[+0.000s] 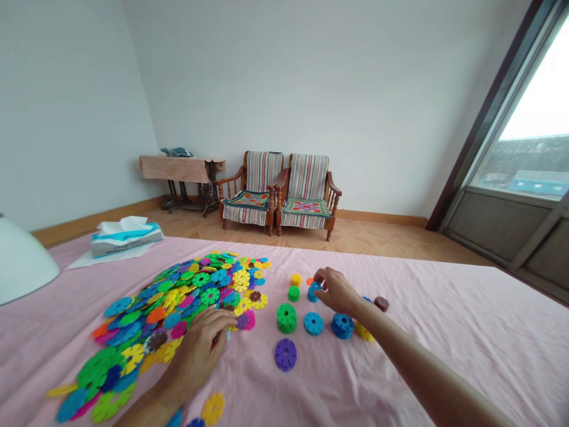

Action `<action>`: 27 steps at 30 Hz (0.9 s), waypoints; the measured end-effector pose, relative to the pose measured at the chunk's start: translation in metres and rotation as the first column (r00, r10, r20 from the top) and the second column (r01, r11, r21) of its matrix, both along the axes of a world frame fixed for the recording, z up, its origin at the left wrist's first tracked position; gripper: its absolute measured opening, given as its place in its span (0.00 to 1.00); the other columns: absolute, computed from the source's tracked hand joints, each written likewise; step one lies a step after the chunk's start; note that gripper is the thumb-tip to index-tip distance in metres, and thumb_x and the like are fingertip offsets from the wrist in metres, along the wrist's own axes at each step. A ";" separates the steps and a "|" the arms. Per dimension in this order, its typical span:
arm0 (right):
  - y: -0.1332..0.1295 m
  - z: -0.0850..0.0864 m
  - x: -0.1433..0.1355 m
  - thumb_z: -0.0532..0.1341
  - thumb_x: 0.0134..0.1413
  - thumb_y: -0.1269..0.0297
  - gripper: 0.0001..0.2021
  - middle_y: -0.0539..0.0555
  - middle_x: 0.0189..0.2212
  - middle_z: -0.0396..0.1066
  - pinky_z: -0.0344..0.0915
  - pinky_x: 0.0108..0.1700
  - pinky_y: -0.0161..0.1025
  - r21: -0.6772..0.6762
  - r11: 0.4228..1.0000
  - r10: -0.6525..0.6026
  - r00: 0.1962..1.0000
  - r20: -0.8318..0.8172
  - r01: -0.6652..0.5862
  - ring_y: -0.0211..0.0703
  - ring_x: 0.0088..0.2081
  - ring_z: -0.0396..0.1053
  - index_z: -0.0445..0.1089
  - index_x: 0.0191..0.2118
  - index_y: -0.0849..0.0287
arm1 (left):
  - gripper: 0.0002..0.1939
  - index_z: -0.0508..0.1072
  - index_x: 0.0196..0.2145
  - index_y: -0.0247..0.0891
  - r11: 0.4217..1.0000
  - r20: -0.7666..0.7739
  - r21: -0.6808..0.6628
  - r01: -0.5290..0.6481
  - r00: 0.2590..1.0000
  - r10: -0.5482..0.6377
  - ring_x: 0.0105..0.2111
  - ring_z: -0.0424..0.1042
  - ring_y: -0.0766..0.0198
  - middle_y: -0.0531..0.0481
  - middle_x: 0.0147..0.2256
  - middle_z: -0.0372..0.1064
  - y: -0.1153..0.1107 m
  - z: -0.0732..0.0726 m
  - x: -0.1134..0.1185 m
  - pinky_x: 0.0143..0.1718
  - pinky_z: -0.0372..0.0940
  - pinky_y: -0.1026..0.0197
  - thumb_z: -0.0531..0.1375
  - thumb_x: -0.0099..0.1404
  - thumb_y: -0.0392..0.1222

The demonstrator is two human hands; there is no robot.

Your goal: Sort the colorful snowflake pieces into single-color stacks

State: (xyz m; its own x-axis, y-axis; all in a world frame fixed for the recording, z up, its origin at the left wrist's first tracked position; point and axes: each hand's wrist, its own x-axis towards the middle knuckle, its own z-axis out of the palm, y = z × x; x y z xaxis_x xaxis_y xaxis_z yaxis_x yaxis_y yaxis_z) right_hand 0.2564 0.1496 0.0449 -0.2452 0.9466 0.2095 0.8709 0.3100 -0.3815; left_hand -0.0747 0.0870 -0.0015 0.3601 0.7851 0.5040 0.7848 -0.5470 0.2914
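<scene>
My left hand [202, 344] rests at the right edge of a pile of notched plastic discs [173, 296] in many colours. Its fingers reach forward, fingertips by a purple disc [242, 321] that overlaps a pink one; the thumb is apart from them. My right hand [335, 287] pinches the top of a small blue disc stack [313, 292]. Around it stand a small green stack [294, 293], a yellow stack [296, 279], a larger green stack [286, 318], a blue disc [313, 323], a larger blue stack [342, 325] and a purple disc [285, 354].
Past my right wrist are a brown stack [381, 303] and a yellow stack [364, 331], partly hidden by my forearm. A tissue box [127, 238] stands at the back left, near a white rounded object [22, 261]. Pink cloth [466, 338] covers the surface.
</scene>
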 end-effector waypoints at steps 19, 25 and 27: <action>0.005 -0.008 0.000 0.63 0.44 0.69 0.10 0.54 0.34 0.71 0.61 0.38 0.36 -0.043 0.999 0.027 0.999 0.040 -0.025 0.42 0.35 0.69 0.71 0.37 0.60 | 0.14 0.78 0.36 0.43 1.000 0.024 0.010 -0.011 1.000 0.010 0.44 0.73 0.56 0.50 0.39 0.77 0.000 0.000 0.002 0.51 0.65 0.50 0.53 0.62 0.33; -0.021 0.011 -0.001 0.61 0.50 0.69 0.12 0.57 0.39 0.70 0.63 0.38 0.37 0.048 0.998 0.038 0.999 -0.018 -0.038 0.41 0.34 0.70 0.68 0.42 0.61 | 0.14 0.78 0.35 0.44 1.000 0.025 0.012 -0.016 1.000 0.016 0.44 0.73 0.56 0.50 0.38 0.78 -0.001 0.003 0.002 0.50 0.66 0.50 0.53 0.61 0.33; -0.048 0.017 -0.004 0.56 0.57 0.66 0.08 0.55 0.38 0.70 0.63 0.38 0.38 0.093 0.995 0.040 0.998 -0.050 -0.036 0.40 0.33 0.69 0.68 0.42 0.59 | 0.14 0.78 0.35 0.43 1.000 0.021 0.009 -0.019 1.000 0.019 0.44 0.73 0.56 0.50 0.39 0.77 -0.001 0.001 0.002 0.50 0.66 0.50 0.53 0.62 0.33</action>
